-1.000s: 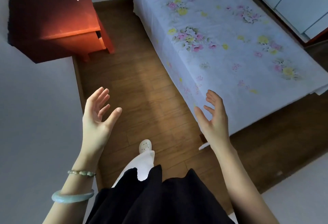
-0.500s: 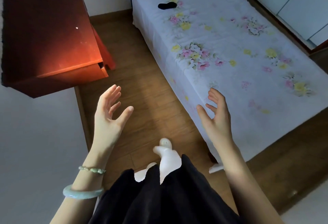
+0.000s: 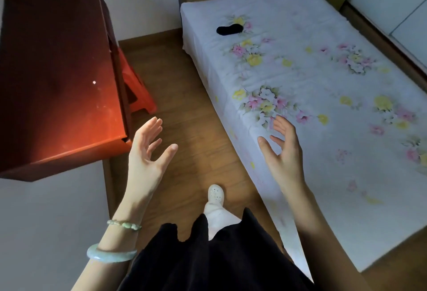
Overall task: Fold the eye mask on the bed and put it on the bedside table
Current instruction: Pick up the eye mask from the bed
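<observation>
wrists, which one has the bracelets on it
The left hand: its wrist carries a green beaded bracelet and a pale jade bangle. The right hand has a bare wrist.

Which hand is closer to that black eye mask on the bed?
The right hand. It hovers open over the bed's near edge, well short of the eye mask. The left hand is open over the floor by the bedside table, farther off.

Dim room, wide-angle edge warp, slight blur.
</observation>
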The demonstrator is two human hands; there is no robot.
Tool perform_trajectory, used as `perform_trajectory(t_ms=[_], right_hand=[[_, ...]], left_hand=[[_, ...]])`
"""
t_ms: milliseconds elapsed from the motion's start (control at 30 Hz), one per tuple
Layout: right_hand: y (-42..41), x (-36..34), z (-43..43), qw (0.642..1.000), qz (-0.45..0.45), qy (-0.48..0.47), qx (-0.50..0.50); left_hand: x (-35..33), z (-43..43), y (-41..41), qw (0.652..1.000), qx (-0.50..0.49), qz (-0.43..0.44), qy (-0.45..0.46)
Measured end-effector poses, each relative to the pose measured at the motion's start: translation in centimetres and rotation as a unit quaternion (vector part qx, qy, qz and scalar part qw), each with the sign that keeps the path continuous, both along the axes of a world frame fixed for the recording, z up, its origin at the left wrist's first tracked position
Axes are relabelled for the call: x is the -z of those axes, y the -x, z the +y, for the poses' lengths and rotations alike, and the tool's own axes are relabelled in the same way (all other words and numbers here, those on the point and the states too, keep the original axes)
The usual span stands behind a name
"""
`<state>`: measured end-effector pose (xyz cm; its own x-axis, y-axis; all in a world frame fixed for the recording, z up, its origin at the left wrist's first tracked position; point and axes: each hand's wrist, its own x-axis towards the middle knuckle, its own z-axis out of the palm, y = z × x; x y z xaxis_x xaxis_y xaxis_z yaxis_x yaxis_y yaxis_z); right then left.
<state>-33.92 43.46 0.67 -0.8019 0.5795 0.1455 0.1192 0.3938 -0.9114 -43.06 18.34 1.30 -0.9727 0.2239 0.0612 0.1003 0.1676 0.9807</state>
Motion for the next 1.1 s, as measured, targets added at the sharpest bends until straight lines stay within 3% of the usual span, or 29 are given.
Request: perform_trajectory(t_ms=[167,667,1100], right_hand=[[7.5,-0.8,4.8,0.999,0.028,-0.001,-0.021],[25.4,0.5,11.1,0.998,-0.013,0.012,-0.059],[47.4,-1.8,14.0,0.999,-0.042,-0.014,-0.027]], left_hand=[[0.1,5.1,6.3,1.0,-0.006,-0.008,-0.013],[0.8,11.1,23.2,0.999,-0.037,-0.007,0.012],[0.4,12.7,45.9,0.999,-0.041,-0.001,-0.006]])
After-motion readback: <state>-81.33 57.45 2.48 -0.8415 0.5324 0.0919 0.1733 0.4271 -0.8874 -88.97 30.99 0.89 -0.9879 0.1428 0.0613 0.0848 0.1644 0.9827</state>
